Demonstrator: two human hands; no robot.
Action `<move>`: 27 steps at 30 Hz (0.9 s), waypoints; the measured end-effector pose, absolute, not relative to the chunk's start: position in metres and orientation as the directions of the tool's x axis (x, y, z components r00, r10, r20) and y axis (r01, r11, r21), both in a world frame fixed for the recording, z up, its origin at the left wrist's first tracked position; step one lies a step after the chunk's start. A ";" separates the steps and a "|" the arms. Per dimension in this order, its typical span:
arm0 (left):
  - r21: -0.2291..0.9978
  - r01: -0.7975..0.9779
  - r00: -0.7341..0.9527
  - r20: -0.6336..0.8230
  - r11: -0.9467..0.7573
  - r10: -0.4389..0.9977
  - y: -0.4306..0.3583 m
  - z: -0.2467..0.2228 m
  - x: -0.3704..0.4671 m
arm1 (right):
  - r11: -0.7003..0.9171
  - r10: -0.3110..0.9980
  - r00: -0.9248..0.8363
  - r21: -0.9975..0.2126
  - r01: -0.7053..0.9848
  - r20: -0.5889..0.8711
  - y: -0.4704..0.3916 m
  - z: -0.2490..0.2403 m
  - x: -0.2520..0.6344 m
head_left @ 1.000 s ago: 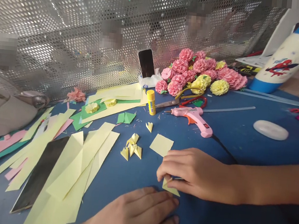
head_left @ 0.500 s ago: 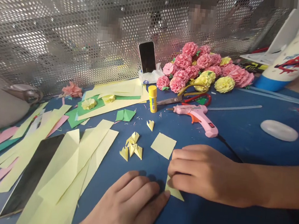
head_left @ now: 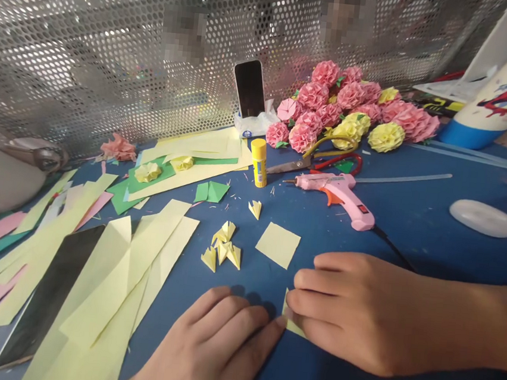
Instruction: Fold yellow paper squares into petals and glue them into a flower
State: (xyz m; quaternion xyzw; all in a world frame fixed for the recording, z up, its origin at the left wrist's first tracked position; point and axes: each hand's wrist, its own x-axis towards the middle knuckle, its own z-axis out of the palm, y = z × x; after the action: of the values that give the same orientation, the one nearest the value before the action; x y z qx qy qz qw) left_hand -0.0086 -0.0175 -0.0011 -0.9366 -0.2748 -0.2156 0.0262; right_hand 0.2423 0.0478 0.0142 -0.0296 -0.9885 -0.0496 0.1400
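A small piece of folded pale yellow paper (head_left: 293,324) lies on the blue table, mostly covered by my right hand (head_left: 353,310). The bent fingers of that hand are closed and pressed onto it. My left hand (head_left: 220,345) rests palm down, with its fingers curled and the tip of its thumb holding the paper's left edge. Just beyond sits a flat yellow paper square (head_left: 277,245). Several folded yellow paper pieces (head_left: 225,248) are grouped to its left, and one more folded piece (head_left: 255,209) lies a little farther away.
Long yellow paper strips (head_left: 137,280) partly cover a dark flat slab (head_left: 52,296) on the left. A glue stick (head_left: 258,163), scissors (head_left: 289,166) and a pink glue gun (head_left: 338,193) stand or lie beyond my hands. Behind are paper flowers (head_left: 324,104), a phone (head_left: 249,88) and a perforated metal screen (head_left: 112,69).
My right hand has shifted slightly right and toward me over the folded paper, covering more of it. My left thumb stays at the paper's edge. The view has tilted a little.
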 end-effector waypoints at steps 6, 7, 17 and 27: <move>-0.061 0.558 0.721 0.529 -0.828 0.447 -0.020 -0.004 -0.005 | 0.983 0.129 -0.950 0.093 0.161 0.284 0.035 0.019 0.243; -0.058 0.553 0.730 0.515 -0.831 0.449 -0.021 -0.003 -0.005 | 0.982 0.130 -0.952 0.095 0.162 0.278 0.034 0.019 0.244; -0.057 0.507 0.800 0.403 -0.860 0.445 -0.018 -0.007 -0.009 | 0.961 0.272 -0.932 -0.123 0.249 0.238 0.044 0.010 0.246; 0.035 0.480 0.785 0.429 -0.877 0.447 -0.018 -0.019 -0.014 | 0.790 0.428 -0.894 -0.535 0.300 0.131 0.060 0.004 0.241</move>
State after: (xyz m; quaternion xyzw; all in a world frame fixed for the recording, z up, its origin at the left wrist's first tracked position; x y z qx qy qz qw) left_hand -0.0135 -0.0178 -0.0190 -0.9439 -0.2454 -0.2176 0.0380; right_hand 0.2414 0.0605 0.0041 -0.1941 -0.9378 0.2599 0.1234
